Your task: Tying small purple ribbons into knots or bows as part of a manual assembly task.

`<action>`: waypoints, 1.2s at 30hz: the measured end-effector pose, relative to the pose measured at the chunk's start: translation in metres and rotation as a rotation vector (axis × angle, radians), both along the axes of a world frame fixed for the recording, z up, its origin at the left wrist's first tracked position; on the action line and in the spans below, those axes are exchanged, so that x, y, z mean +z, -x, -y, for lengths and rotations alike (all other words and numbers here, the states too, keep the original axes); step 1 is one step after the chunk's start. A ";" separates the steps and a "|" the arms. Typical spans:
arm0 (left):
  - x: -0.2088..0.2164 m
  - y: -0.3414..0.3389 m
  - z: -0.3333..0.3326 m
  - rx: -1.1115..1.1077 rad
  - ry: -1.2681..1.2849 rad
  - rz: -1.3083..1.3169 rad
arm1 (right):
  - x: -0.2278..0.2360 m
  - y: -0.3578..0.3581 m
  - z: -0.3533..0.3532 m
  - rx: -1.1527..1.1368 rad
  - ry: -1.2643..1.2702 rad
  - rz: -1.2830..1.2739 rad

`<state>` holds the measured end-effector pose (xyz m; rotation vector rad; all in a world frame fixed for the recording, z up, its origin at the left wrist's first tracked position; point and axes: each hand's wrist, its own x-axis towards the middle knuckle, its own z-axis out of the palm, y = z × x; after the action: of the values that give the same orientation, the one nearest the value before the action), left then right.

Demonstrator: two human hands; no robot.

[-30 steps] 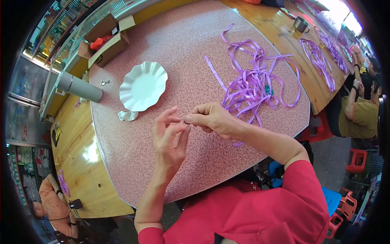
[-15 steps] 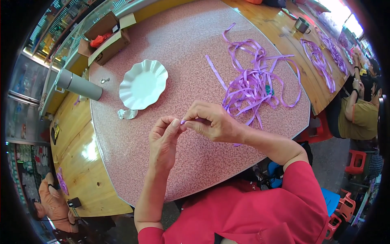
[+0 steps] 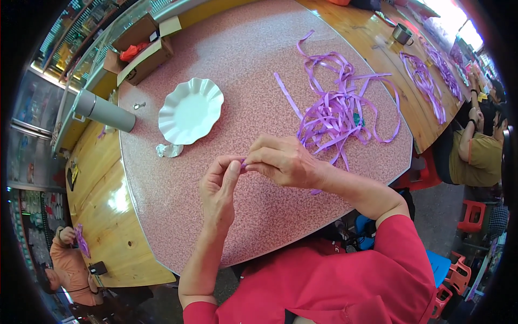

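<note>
While left hand [image 3: 217,186] and right hand [image 3: 287,162] pinch purple ribbon [image 3: 243,165], tabletop [image 3: 259,218] spreads to its near edge [image 3: 294,241].

The pink table [image 3: 178,216] carries a white plate [image 3: 191,112] and a crumpled scrap [image 3: 170,151] toward its left edge, a cardboard box [image 3: 148,63] at its far left corner, and purple ribbons [image 3: 335,103] near its right edge.
</note>
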<state>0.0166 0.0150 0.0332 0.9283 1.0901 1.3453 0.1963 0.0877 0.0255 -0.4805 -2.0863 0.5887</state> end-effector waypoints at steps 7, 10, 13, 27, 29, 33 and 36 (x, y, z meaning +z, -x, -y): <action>-0.007 0.004 0.001 -0.040 -0.136 -0.029 | -0.001 0.000 -0.002 0.078 0.159 -0.076; -0.007 0.001 0.001 -0.008 -0.137 -0.028 | -0.002 0.000 -0.003 0.095 0.192 -0.070; -0.013 -0.001 0.001 0.011 -0.153 0.026 | 0.003 0.000 -0.002 0.106 0.241 -0.072; -0.021 -0.001 -0.001 -0.033 -0.038 -0.043 | -0.003 0.001 -0.003 0.054 0.581 -0.022; -0.022 -0.001 -0.001 -0.023 -0.051 -0.143 | -0.006 0.001 -0.001 0.089 0.681 -0.050; -0.022 -0.005 -0.002 -0.010 -0.099 -0.099 | -0.004 -0.001 -0.004 0.231 1.051 -0.130; -0.025 -0.006 0.000 0.071 -0.188 -0.154 | -0.003 -0.001 -0.003 0.327 1.392 -0.215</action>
<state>0.0230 0.0151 0.0081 1.1557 1.1355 1.4721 0.1975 0.0907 0.0221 -0.7579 -1.2614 2.1695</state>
